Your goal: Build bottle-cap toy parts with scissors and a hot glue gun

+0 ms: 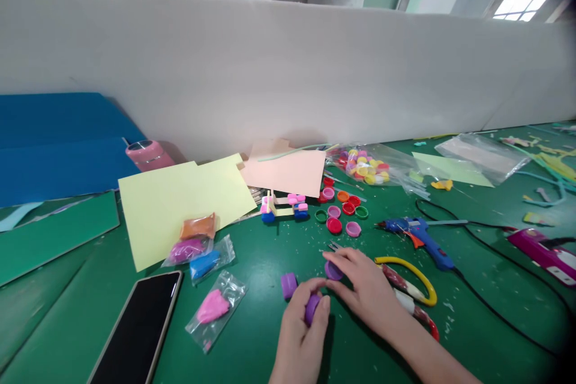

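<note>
My left hand (302, 327) is closed around a round purple piece (312, 309), held between thumb and fingers. My right hand (360, 288) pinches another round purple piece (333, 270) by its edge, close to the fingertips of my left hand. A third purple piece (288, 285) lies on the green table just left of my hands. Farther back stands a small pink, blue and cream model (284, 207). Beside it several ring-shaped caps (334, 225) in red, pink, orange and green are scattered.
A phone (137, 330) and bagged pink clay (213, 306) lie left. Yellow paper (180, 192) is behind them. At right are yellow-handled pliers (427, 279), a blue glue gun (420, 234) with a cable and a purple power strip (542, 252). A bag of coloured caps (364, 167) lies behind.
</note>
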A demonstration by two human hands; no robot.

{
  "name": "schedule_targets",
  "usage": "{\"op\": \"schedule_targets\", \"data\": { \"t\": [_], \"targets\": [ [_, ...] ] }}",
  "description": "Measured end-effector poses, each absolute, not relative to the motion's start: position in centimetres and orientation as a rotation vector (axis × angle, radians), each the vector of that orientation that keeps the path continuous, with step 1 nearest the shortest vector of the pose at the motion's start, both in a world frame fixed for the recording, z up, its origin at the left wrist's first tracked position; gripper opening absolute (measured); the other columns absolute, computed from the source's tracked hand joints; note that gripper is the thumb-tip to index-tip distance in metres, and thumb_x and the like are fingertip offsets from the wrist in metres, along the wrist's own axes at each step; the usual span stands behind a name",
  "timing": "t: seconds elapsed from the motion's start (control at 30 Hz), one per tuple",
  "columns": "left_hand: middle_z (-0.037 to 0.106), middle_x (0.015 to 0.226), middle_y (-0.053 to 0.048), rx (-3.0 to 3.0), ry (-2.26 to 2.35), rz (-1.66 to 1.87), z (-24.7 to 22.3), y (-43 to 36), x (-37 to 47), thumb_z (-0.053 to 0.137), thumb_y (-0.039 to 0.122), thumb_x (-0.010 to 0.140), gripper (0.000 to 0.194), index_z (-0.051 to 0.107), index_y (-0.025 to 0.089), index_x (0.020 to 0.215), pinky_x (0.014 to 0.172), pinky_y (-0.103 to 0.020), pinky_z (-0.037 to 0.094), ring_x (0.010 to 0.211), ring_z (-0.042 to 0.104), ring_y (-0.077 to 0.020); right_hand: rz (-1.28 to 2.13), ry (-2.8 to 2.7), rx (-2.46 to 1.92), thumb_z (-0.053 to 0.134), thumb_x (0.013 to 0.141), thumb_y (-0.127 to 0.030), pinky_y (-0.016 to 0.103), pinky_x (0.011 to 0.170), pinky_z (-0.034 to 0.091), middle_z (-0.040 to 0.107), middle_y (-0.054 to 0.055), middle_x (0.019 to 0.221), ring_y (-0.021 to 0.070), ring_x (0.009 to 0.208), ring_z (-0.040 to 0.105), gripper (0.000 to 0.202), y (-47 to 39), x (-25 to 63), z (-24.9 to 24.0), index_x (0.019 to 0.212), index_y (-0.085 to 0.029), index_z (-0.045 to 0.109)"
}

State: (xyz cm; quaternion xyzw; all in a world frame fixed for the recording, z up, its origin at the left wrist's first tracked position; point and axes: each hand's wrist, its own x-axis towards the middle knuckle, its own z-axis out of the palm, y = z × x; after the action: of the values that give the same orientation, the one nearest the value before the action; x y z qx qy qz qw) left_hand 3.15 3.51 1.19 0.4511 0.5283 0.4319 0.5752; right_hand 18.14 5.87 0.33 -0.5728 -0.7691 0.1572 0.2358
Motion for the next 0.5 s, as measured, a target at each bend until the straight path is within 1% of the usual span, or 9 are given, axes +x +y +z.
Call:
{"op": "schedule_targets", "data": {
  "t": [0.03,0.07,0.1,0.13,0.2,0.27,0.33,0.4,0.5],
  "targets": [
    [0.062,0.079,-0.004,1.135,1.236,1.011,1.3,3.5,3.1,0.060,0.036,0.072,0.025,0.063,0.017,0.088,0.066,-0.025,0.039,0.071,0.053,-0.0154,0.430,-2.136,-1.568,0.054,0.080,-0.029,0.037,0.075,0.045,0.060,0.008,0.100,0.0238,0.091,0.054,0.033,6.0,18.0,0.3,0.113,-0.024,0.056],
    [0.061,0.079,-0.004,1.166,1.210,0.986,1.4,3.5,3.1,0.059,0.036,0.072,0.023,0.063,0.017,0.084,0.067,-0.025,0.039,0.072,0.053,-0.0153,0.421,-2.157,-1.571,0.055,0.079,-0.027,0.038,0.073,0.044,0.060,0.008,0.096,0.0244,0.088,0.054,0.033,6.1,17.8,0.2,0.111,-0.024,0.057],
    [0.060,0.075,-0.002,1.136,1.172,0.942,1.3,3.6,3.1,0.058,0.037,0.072,0.022,0.062,0.017,0.082,0.063,-0.024,0.039,0.067,0.052,-0.0136,0.411,-2.171,-1.576,0.056,0.078,-0.026,0.039,0.071,0.044,0.060,0.008,0.094,0.0249,0.086,0.053,0.034,6.1,17.7,0.2,0.111,-0.023,0.058],
    [0.057,0.069,0.000,1.057,1.137,0.901,1.2,3.7,3.1,0.058,0.039,0.073,0.023,0.061,0.017,0.080,0.054,-0.022,0.036,0.058,0.048,-0.0107,0.399,-2.176,-1.581,0.056,0.077,-0.025,0.040,0.071,0.044,0.059,0.009,0.095,0.0255,0.086,0.053,0.036,6.1,17.6,0.1,0.112,-0.022,0.057],
    [0.049,0.059,0.004,0.850,1.071,0.855,0.7,3.9,3.1,0.059,0.042,0.071,0.027,0.058,0.016,0.078,0.042,-0.018,0.026,0.044,0.037,-0.0055,0.368,-2.170,-1.593,0.055,0.076,-0.022,0.042,0.075,0.043,0.055,0.012,0.104,0.0266,0.091,0.051,0.042,6.0,17.6,0.2,0.118,-0.021,0.052],
    [0.049,0.060,0.005,0.689,1.007,0.857,0.1,4.0,3.2,0.060,0.045,0.069,0.031,0.058,0.015,0.078,0.039,-0.018,0.021,0.039,0.033,-0.0030,0.363,-2.136,-1.571,0.051,0.078,-0.020,0.043,0.082,0.040,0.050,0.012,0.113,0.0264,0.100,0.047,0.045,5.6,17.7,0.6,0.122,-0.020,0.047],
    [0.053,0.063,0.003,0.587,0.952,0.894,-0.3,4.0,3.2,0.061,0.045,0.069,0.032,0.059,0.015,0.079,0.040,-0.018,0.023,0.040,0.036,-0.0028,0.427,-2.093,-1.463,0.047,0.081,-0.019,0.040,0.089,0.037,0.049,0.010,0.116,0.0239,0.106,0.045,0.042,4.9,17.9,1.3,0.122,-0.022,0.045],
    [0.055,0.065,0.002,0.516,0.895,0.934,-0.4,3.9,3.3,0.061,0.041,0.071,0.028,0.062,0.015,0.082,0.044,-0.018,0.030,0.045,0.042,-0.0049,0.550,-2.098,-1.308,0.048,0.081,-0.021,0.037,0.093,0.035,0.051,0.007,0.115,0.0219,0.107,0.044,0.040,4.3,17.8,2.1,0.121,-0.023,0.044],
    [0.060,0.076,-0.001,0.486,0.805,0.975,-0.3,3.8,3.3,0.061,0.035,0.073,0.023,0.065,0.018,0.088,0.064,-0.022,0.042,0.069,0.053,-0.0112,0.669,-2.176,-1.190,0.056,0.078,-0.026,0.037,0.093,0.035,0.053,0.006,0.116,0.0227,0.106,0.044,0.042,3.6,17.2,2.7,0.118,-0.025,0.047]
  ]
}}
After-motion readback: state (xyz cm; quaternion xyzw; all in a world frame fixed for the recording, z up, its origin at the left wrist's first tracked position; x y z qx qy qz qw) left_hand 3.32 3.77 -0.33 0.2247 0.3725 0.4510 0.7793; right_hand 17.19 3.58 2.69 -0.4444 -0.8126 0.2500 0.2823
